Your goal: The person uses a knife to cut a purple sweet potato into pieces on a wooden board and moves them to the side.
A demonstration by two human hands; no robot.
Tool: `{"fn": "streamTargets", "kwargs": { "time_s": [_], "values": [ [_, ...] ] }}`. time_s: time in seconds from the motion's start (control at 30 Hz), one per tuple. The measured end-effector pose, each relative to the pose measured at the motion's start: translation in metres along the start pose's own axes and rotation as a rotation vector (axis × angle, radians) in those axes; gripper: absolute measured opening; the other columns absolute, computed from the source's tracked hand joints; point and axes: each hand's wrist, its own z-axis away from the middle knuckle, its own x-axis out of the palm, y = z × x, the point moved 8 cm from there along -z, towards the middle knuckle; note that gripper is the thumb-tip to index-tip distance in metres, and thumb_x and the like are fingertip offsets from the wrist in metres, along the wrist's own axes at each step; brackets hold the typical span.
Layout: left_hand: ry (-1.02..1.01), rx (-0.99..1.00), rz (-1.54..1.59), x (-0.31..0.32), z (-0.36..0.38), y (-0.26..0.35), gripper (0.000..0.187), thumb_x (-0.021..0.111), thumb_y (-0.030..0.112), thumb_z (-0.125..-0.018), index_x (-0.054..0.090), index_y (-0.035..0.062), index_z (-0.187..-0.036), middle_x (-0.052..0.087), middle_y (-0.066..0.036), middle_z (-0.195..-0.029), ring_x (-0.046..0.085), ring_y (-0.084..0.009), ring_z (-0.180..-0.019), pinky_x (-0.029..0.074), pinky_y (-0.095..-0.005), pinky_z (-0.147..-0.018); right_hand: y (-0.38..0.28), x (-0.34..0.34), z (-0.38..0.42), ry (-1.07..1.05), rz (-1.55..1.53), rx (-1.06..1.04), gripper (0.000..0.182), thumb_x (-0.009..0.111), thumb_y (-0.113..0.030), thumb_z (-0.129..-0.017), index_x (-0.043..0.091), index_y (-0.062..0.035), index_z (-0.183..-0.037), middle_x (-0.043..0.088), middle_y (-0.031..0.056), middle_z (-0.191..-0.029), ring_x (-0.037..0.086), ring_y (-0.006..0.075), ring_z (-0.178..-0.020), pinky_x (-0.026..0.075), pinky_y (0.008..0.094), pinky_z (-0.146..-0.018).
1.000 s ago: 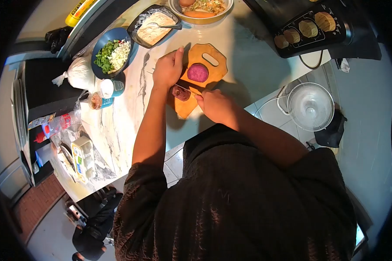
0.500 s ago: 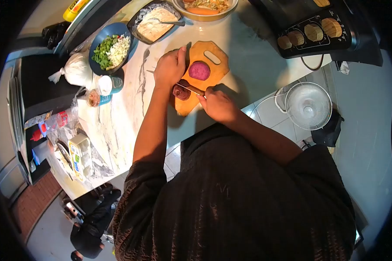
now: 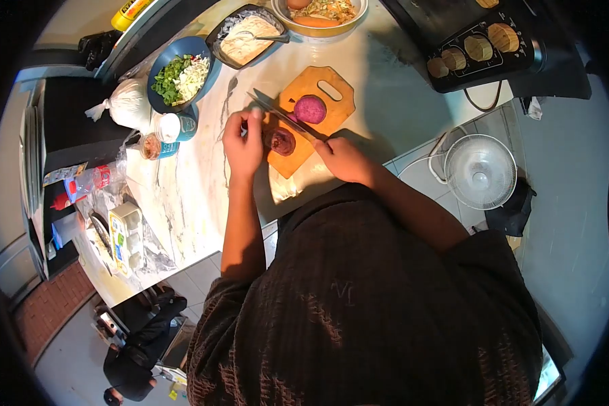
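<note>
My right hand [image 3: 343, 160] grips the handle of a kitchen knife [image 3: 277, 112], its blade slanting over the wooden cutting board [image 3: 335, 108] with the tip past the left edge. A cut purple sweet potato piece [image 3: 310, 108] lies with its bright face up beside the blade. Nearer me, another sweet potato piece [image 3: 281, 141] shows its dark skin. At the board's left side, my left hand [image 3: 243, 141] is closed with curled fingers near the blade. What it may hold is hidden.
Behind the board stand a blue bowl of chopped greens [image 3: 195, 47], a black dish of pale flour-like food with a spoon [image 3: 250, 44], and a bowl of vegetables [image 3: 328, 31]. A black stove [image 3: 484, 54] is at right. Jars [image 3: 177, 127] and an egg carton [image 3: 125, 233] sit left.
My left hand has moved off the sweet potato piece to the left of the board. The knife has lifted away from that piece and now lies nearer the bright cut piece.
</note>
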Motion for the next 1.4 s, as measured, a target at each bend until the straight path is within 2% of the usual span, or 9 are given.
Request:
{"fn": "streamTargets", "kwargs": {
  "time_s": [0.17,0.43,0.5,0.53,0.6,0.7,1.03,1.23,1.4],
  "values": [
    [-0.079,0.111,-0.313,0.005,0.039,0.022,0.041,0.083,0.027,-0.070,0.064,0.0040,-0.099,0.065,-0.009,-0.096,0.058,-0.0285,-0.087,0.045,-0.0374,-0.079,0.003,-0.008,0.009,0.050,0.004,-0.010,0.053,0.047,-0.044,-0.097,0.063,0.0059,-0.086,0.063,0.0302,-0.082,0.062,0.0465,-0.083,0.048,0.0484,-0.072],
    [-0.052,0.049,-0.241,0.004,0.045,0.013,0.049,0.086,0.025,-0.065,0.064,0.0078,-0.106,0.066,-0.009,-0.102,0.059,-0.0275,-0.096,0.042,-0.0378,-0.090,-0.004,-0.018,0.014,0.132,0.012,-0.071,0.050,0.052,-0.042,-0.096,0.062,0.0054,-0.088,0.064,0.0281,-0.081,0.063,0.0442,-0.080,0.049,0.0458,-0.070],
    [-0.069,-0.005,-0.256,0.003,0.046,0.010,0.047,0.086,0.022,-0.064,0.065,0.0065,-0.104,0.066,-0.009,-0.103,0.060,-0.0278,-0.098,0.043,-0.0376,-0.091,-0.005,-0.020,0.015,0.193,-0.018,-0.132,0.047,0.053,-0.040,-0.098,0.056,0.0039,-0.080,0.053,0.0154,-0.063,0.047,0.0240,-0.057,0.040,0.0376,-0.057],
    [-0.066,-0.006,-0.257,0.003,0.046,0.011,0.047,0.086,0.022,-0.064,0.065,0.0065,-0.104,0.066,-0.009,-0.103,0.060,-0.0278,-0.098,0.043,-0.0376,-0.091,-0.007,-0.022,0.016,0.191,-0.017,-0.134,0.047,0.053,-0.040,-0.098,0.056,0.0039,-0.080,0.053,0.0154,-0.063,0.047,0.0240,-0.057,0.040,0.0376,-0.057],
    [-0.089,0.024,-0.151,0.005,0.045,0.013,0.042,0.084,0.019,-0.067,0.067,0.0062,-0.102,0.067,-0.010,-0.102,0.060,-0.0281,-0.097,0.043,-0.0375,-0.091,-0.006,-0.021,0.016,0.134,0.039,-0.086,0.048,0.052,-0.042,-0.097,0.062,0.0051,-0.091,0.064,0.0272,-0.083,0.062,0.0444,-0.081,0.049,0.0461,-0.071],
    [-0.064,0.174,-0.246,0.004,0.047,0.016,0.040,0.081,0.020,-0.070,0.069,0.0081,-0.106,0.066,-0.009,-0.102,0.059,-0.0269,-0.099,0.042,-0.0368,-0.093,-0.004,-0.020,0.016,0.142,0.074,-0.088,0.048,0.051,-0.042,-0.097,0.061,0.0051,-0.093,0.064,0.0273,-0.084,0.062,0.0447,-0.084,0.048,0.0468,-0.073],
    [-0.007,0.088,-0.644,0.010,0.060,0.022,0.051,0.077,0.034,-0.075,0.067,0.0134,-0.120,0.063,-0.007,-0.110,0.051,-0.0250,-0.111,0.027,-0.0425,-0.100,-0.004,-0.020,0.020,0.108,0.050,-0.056,0.046,0.051,-0.040,-0.097,0.061,0.0049,-0.095,0.064,0.0274,-0.088,0.061,0.0452,-0.088,0.048,0.0472,-0.075],
    [0.023,0.082,-0.620,0.008,0.061,0.018,0.052,0.076,0.029,-0.074,0.066,0.0120,-0.122,0.064,-0.008,-0.110,0.053,-0.0263,-0.111,0.029,-0.0413,-0.099,-0.006,-0.027,0.028,0.137,0.026,-0.086,0.045,0.052,-0.039,-0.096,0.061,0.0049,-0.096,0.064,0.0269,-0.089,0.061,0.0456,-0.089,0.047,0.0475,-0.075],
    [0.035,0.132,-0.525,0.002,0.056,0.014,0.050,0.075,0.017,-0.072,0.065,0.0094,-0.121,0.066,-0.011,-0.112,0.062,-0.0267,-0.103,0.043,-0.0383,-0.093,-0.001,-0.027,0.029,0.141,0.033,-0.069,0.046,0.051,-0.040,-0.097,0.061,0.0048,-0.098,0.065,0.0266,-0.090,0.061,0.0455,-0.089,0.048,0.0477,-0.076]
  ]
}}
